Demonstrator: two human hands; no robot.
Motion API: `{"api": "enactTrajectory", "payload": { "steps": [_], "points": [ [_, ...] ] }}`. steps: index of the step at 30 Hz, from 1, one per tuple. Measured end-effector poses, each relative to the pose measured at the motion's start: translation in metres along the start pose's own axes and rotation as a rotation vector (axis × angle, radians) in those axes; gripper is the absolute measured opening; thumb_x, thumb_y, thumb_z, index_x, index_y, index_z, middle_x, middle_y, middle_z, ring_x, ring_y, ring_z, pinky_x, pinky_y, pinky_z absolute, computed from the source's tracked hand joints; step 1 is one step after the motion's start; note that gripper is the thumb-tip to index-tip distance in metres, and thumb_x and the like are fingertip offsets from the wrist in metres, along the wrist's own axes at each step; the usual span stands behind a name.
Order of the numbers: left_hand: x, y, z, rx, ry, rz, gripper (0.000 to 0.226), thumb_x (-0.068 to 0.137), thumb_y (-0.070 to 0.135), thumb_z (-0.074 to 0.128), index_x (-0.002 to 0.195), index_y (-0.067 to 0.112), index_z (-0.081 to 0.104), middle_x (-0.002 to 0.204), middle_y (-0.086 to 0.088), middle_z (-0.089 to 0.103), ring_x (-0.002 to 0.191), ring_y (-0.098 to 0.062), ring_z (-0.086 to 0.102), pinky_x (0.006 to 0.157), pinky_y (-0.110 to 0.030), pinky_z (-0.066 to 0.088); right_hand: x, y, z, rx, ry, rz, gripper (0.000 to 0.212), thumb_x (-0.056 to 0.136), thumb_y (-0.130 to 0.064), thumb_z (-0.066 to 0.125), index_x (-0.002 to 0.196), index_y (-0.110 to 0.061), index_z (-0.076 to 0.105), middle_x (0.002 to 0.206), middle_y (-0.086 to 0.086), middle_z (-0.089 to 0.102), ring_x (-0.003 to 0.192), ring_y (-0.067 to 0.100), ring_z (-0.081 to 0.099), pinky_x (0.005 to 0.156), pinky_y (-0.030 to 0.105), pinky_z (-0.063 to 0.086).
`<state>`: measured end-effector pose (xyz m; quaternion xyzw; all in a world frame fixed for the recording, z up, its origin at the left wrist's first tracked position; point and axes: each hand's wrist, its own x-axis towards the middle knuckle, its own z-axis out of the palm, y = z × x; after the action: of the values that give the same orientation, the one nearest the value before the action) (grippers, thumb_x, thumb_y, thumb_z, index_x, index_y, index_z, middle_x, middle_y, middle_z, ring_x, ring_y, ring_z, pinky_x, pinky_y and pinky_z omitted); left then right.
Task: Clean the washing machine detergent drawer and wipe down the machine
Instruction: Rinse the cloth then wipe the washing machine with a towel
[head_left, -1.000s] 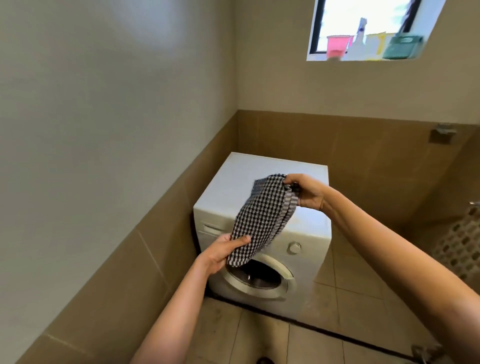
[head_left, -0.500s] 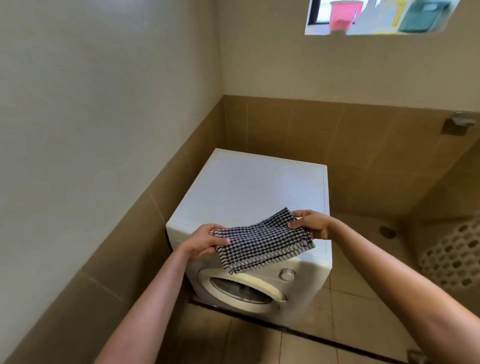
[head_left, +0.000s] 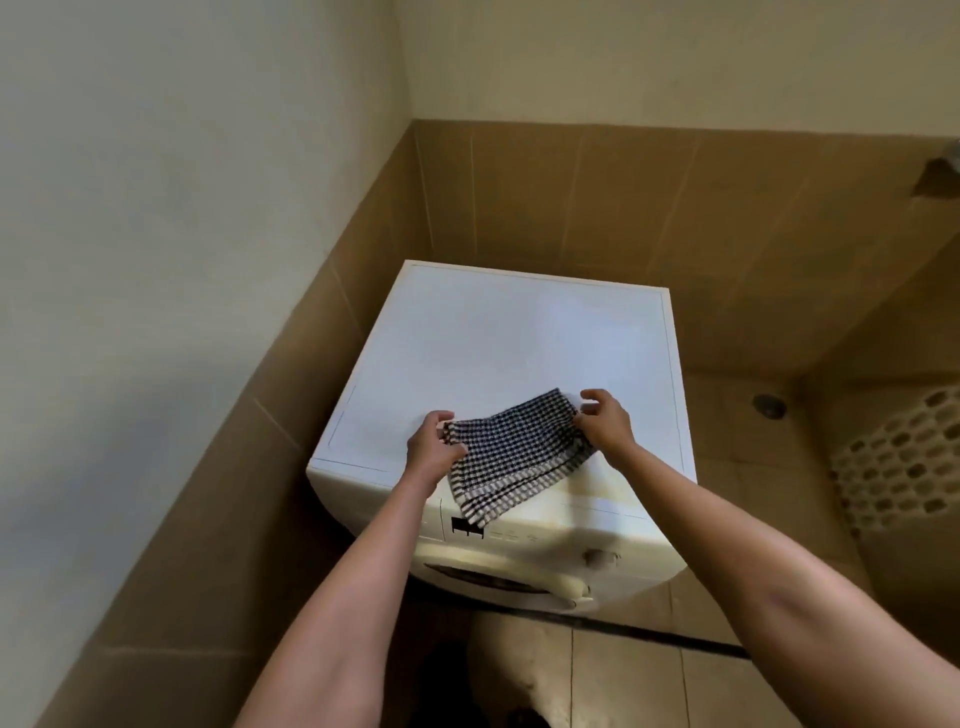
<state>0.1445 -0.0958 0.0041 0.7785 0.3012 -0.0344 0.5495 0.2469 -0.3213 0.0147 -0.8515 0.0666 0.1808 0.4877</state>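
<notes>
The white front-loading washing machine (head_left: 519, 338) stands pushed into the far corner of the tiled room. The person leans over it, holding a folded black-and-white checked cloth (head_left: 514, 452) at the near edge of its lid. The cloth is stretched between both hands, I'd say to get it flat and squared before wiping begins. Its striped hem droops over the front edge towards the control panel (head_left: 524, 532). (Whether the cloth already rests on the lid or hangs just above it, I cannot tell.)

The left hand (head_left: 434, 447) grips the cloth's left end, its fingers (head_left: 441, 418) curled round the edge. The right hand (head_left: 605, 423) pinches the far right corner low down, and its upper fingers (head_left: 597, 397) are lifted and loosely bent, touching nothing.

The detergent drawer would be at the panel's left end, which is largely hidden behind the left forearm, so I cannot say how it stands. The program dial (head_left: 597, 557) and round door (head_left: 498, 577) show below.
</notes>
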Motion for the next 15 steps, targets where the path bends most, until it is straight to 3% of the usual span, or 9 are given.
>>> {"api": "enactTrajectory", "payload": {
  "steps": [4, 8, 12, 15],
  "points": [
    [0.021, -0.011, -0.006, 0.142, 0.115, 0.069, 0.044, 0.089, 0.01, 0.065, 0.131, 0.011, 0.048, 0.133, -0.015, 0.052, 0.122, -0.026, 0.05, 0.093, -0.029, 0.042, 0.003, 0.001, 0.032, -0.229, 0.114, -0.117, 0.047, 0.092, -0.009, 0.045, 0.138, -0.001, 0.039, 0.141, 0.018, 0.043, 0.131, 0.033, 0.041, 0.106, 0.041, 0.036],
    [0.032, -0.035, -0.028, 0.259, 0.269, 0.163, 0.027, 0.095, 0.016, 0.056, 0.12, 0.007, 0.054, 0.128, -0.014, 0.053, 0.116, -0.025, 0.052, 0.085, -0.024, 0.04, 0.002, -0.001, 0.082, -0.439, 0.161, -0.247, 0.057, 0.098, -0.024, 0.045, 0.146, 0.0, 0.026, 0.156, 0.022, 0.015, 0.145, 0.036, 0.011, 0.119, 0.048, 0.013],
    [0.059, -0.058, -0.056, 0.388, 0.359, 0.253, 0.02, 0.096, 0.015, 0.054, 0.114, 0.005, 0.056, 0.123, -0.013, 0.055, 0.113, -0.027, 0.053, 0.086, -0.031, 0.045, -0.002, -0.009, 0.149, -0.536, 0.158, -0.048, 0.085, 0.095, -0.058, 0.031, 0.151, -0.004, -0.004, 0.156, 0.022, -0.018, 0.143, 0.036, -0.02, 0.113, 0.05, -0.016],
    [0.08, -0.072, -0.075, 0.455, 0.395, 0.35, 0.018, 0.094, 0.011, 0.055, 0.111, 0.003, 0.058, 0.119, -0.013, 0.058, 0.112, -0.029, 0.051, 0.091, -0.038, 0.045, -0.007, -0.003, 0.188, -0.608, 0.175, 0.069, 0.097, 0.089, -0.072, 0.022, 0.149, -0.003, -0.012, 0.153, 0.027, -0.022, 0.141, 0.04, -0.024, 0.111, 0.053, -0.02]
  ]
}}
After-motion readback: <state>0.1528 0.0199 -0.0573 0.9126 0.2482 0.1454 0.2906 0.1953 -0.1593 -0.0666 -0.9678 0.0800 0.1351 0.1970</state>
